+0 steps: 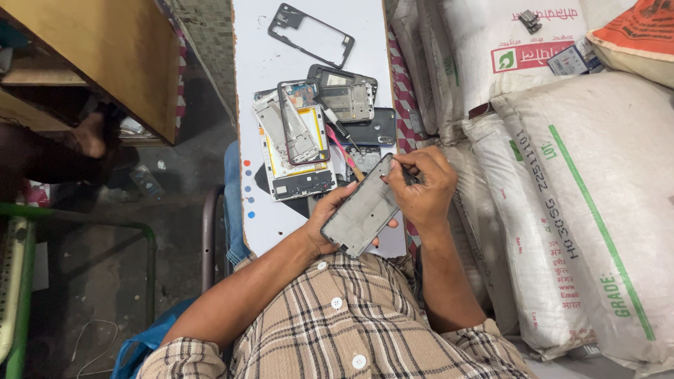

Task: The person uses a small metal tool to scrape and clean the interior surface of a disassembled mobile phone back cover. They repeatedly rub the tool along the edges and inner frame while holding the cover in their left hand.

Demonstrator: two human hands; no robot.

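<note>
My left hand cradles a grey phone frame from beneath, tilted above the near end of a narrow white board. My right hand pinches the frame's upper corner with thumb and fingers; whether it holds a small tool there I cannot tell. Just beyond the frame lie a pink-handled tool and a small screwdriver.
Opened phones and parts lie on the board: a yellow-edged phone body, a dark back cover, an empty black frame. Large white sacks are piled to the right. A wooden cabinet stands left, above a green metal rail.
</note>
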